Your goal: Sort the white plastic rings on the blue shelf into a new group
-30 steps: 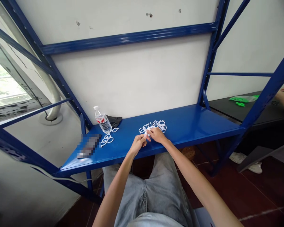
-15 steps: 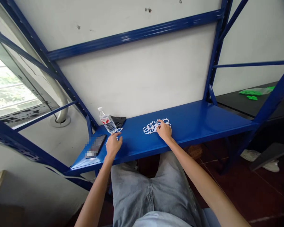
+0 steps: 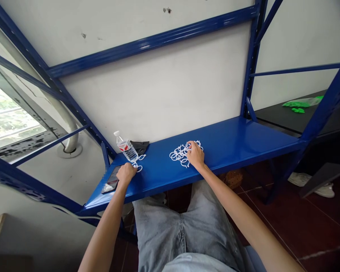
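Note:
Several white plastic rings with small end tabs (image 3: 175, 154) lie in a loose pile on the blue tabletop (image 3: 226, 136). My right hand (image 3: 196, 155) is over the right side of this pile, its fingers curled and closed on a ring; the fingertips are partly hidden. Farther left, my left hand (image 3: 126, 173) is closed, its fingertips against a small group of rings (image 3: 139, 168) in front of the water bottle (image 3: 128, 150). Another ring (image 3: 142, 157) lies just behind that group. The left fingers hide part of what they touch.
A dark phone (image 3: 111, 182) lies beside my left hand at the table's left end. Behind the bottle is a black pouch or bag (image 3: 140, 147). Blue frame posts (image 3: 251, 64) rise at both ends. Green items (image 3: 299, 104) rest on a dark surface at right.
My left hand has moved a little left and its fingers have closed, with more rings showing beside it. The right-hand pile is more spread out, with one ring nearer me. The view has shifted slightly.

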{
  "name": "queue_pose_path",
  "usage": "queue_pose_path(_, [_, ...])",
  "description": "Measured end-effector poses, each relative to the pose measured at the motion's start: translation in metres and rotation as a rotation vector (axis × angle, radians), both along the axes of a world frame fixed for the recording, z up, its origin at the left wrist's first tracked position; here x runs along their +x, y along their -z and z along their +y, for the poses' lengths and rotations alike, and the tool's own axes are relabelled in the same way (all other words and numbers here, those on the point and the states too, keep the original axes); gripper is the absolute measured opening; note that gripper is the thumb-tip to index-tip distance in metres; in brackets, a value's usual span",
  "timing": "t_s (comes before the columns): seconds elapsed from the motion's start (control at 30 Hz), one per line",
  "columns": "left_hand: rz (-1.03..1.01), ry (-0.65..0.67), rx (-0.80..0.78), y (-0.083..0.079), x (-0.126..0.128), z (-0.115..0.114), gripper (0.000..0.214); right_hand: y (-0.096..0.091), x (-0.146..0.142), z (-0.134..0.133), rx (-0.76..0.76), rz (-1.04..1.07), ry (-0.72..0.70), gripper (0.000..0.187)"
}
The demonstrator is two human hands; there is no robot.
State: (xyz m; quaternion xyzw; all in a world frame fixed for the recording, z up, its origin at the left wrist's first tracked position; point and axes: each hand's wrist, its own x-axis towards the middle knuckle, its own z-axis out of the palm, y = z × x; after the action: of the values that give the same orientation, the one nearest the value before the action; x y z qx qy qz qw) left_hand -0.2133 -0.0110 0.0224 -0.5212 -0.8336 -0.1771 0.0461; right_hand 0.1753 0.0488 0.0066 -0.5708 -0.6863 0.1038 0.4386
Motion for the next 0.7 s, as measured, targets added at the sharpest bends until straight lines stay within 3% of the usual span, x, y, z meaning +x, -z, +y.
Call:
queue_pose_path(0.13, [0.022,-0.079,-0.105,-0.012,0.015,-0.004,0.019,0.0,-0.001,0.001,0.035,0.046,-0.013,0.046])
queue_pose_path(0.3, [-0.022,0.14,0.156,-0.023,0.06,-0.003,0.028,-0.002,-0.001,-0.002,0.137,0.093,-0.166,0.041])
queue_pose_path(0.4, [-0.14,0.284,0.286,-0.018,0.1,0.007,0.028,0.0,-0.001,-0.004,0.227,0.094,-0.3,0.031])
queue_pose_path(0.53, [-0.352,0.369,0.392,-0.002,0.16,0.018,0.026,0.004,-0.001,-0.003,0.287,0.073,-0.458,0.025])
queue_pose_path(0.7, [-0.805,0.538,0.49,0.01,0.208,0.025,0.033,0.007,-0.001,0.001,0.285,0.064,-0.544,0.021])
